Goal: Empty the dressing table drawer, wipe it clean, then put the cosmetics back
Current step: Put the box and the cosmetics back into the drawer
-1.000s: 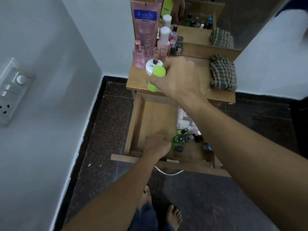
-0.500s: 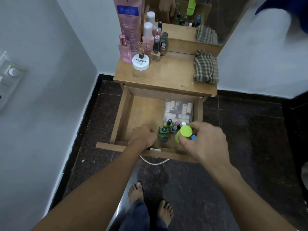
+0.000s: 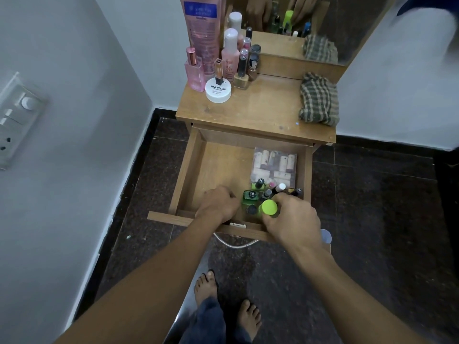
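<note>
The wooden drawer [image 3: 213, 167] is pulled out below the dressing table top [image 3: 263, 115]. My right hand [image 3: 290, 219] grips a lime-green bottle [image 3: 268, 207] at the drawer's front right, among several small nail polish bottles [image 3: 250, 197]. A clear bag of small tubes [image 3: 274, 166] lies behind them. My left hand [image 3: 218, 204] rests with fingers curled on the drawer floor near the front; whether it holds anything is hidden. On the table top stand a white nail polish tub [image 3: 218, 90], pink bottles [image 3: 229, 58] and a tall pink tube [image 3: 203, 28].
A checked cloth [image 3: 319, 100] lies at the table's right side. A mirror [image 3: 298, 18] stands behind. A wall with a switch panel [image 3: 17, 115] is at the left. My bare feet [image 3: 226, 301] stand on dark floor below the drawer.
My right hand carried the lime-green bottle from the table top down into the drawer's front right corner. The left hand stayed at the drawer front.
</note>
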